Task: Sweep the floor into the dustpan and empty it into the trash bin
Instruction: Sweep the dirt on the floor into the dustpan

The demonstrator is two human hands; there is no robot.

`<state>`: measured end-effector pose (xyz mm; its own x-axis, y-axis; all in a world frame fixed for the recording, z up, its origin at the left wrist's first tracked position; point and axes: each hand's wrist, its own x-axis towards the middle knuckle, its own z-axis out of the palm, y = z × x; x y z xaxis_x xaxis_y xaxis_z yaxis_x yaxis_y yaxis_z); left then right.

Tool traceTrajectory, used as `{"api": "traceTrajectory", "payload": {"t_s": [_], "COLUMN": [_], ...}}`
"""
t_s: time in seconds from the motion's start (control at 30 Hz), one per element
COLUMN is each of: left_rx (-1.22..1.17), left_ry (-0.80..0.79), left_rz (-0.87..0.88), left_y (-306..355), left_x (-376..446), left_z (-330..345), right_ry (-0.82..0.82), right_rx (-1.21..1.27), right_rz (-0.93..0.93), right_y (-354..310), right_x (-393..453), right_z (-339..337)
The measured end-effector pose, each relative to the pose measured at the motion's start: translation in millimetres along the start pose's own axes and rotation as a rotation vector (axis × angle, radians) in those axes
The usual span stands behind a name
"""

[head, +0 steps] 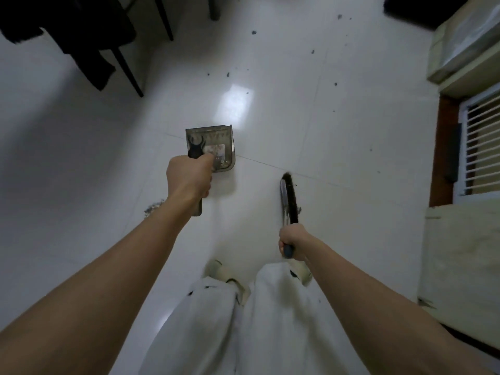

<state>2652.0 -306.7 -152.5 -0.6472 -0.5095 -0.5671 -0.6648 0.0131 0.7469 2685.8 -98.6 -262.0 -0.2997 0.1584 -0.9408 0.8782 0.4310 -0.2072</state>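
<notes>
- Far left, upper corner of the frame: dark chair legs (127, 69) with black cloth draped over them stand on the white floor (81, 158). I would steer clear of them when I move.
- Left of centre, low: a small grey pile of dust (153, 207) lies on the floor just beside my left forearm. I could easily miss it or scatter it with a foot.
- Centre: my left hand (189, 177) is closed around the handle of the dustpan (209, 147), which I hold above the floor. Some litter seems to sit inside; tilting the pan forward would likely spill it back out.
- Right of centre: my right hand (292, 240) grips the handle of the brush (289, 197), bristles pointing away from me, well apart from the dustpan.
- Upper middle to upper right: dark specks of dirt (254, 32) are strewn across the floor, far beyond both hands, not yet swept.
- Right edge: a window grille (479, 147) and pale furniture. I see no trash bin, so I judge emptying is some way off.
</notes>
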Motion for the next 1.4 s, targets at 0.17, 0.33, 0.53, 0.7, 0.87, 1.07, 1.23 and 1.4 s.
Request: {"api": "traceTrajectory", "payload": {"t_s": [0.17, 0.33, 0.53, 0.7, 0.87, 1.07, 1.23, 1.4], "left_rx": [-0.034, -0.059, -0.116, -0.163, -0.194, -0.210, -0.258, -0.293], "left_ry": [0.073, 0.145, 0.227, 0.259, 0.302, 0.334, 0.355, 0.387], "left_rz": [-0.033, -0.054, -0.083, -0.112, -0.143, -0.175, -0.203, -0.227], "left_y": [-14, -24, -25, -30, -46, -61, -50, -46], "left_x": [22, 38, 53, 64, 79, 90, 88, 77], "left_z": [-53, -103, -150, -175, -195, -212, -231, -251], "right_ry": [-0.089, -0.175, -0.087, 0.050, 0.010, -0.136, -0.264, -0.260], "right_rx": [-0.093, -0.194, -0.400, -0.541, -0.565, -0.498, -0.429, -0.578], "right_rz": [-0.043, -0.089, -0.211, -0.256, -0.243, -0.153, -0.134, -0.157], "right_y": [-45, -79, -109, -136, -158, -145, -155, -185], "right_x": [-15, -30, -52, -36, -14, -31, -64, -98], "right_z": [73, 122, 125, 125, 156, 230, 227, 203]}}
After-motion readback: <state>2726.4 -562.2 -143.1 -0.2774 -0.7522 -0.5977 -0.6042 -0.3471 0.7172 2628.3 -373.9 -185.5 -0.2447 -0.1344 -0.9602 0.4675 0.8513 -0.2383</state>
